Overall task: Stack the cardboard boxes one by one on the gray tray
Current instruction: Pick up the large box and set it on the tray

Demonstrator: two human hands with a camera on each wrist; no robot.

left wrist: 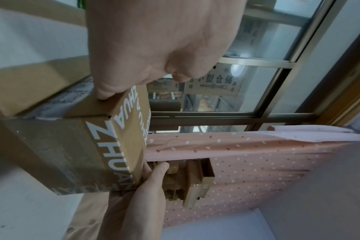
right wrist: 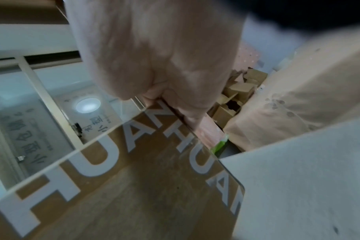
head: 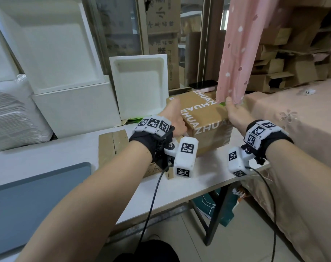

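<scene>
A brown cardboard box (head: 208, 118) with white ZHUAN tape is at the back right of the white table (head: 208, 178). My left hand (head: 177, 118) grips its left end, thumb lying on the top. My right hand (head: 236, 112) holds the right end, thumb on the top edge and fingers over the far side. The wrist views show the same box (left wrist: 72, 154) (right wrist: 123, 186) close up. I cannot tell whether it rests on the table or is just off it. The gray tray (head: 38, 195) lies at the near left with nothing on it.
A flatter cardboard box (head: 111, 144) lies on the table between the tray and the held box. White foam boxes (head: 140, 86) stand behind. A pink curtain (head: 238, 44) hangs over the box's far right corner. A cloth-covered bed (head: 293, 120) borders the table on the right.
</scene>
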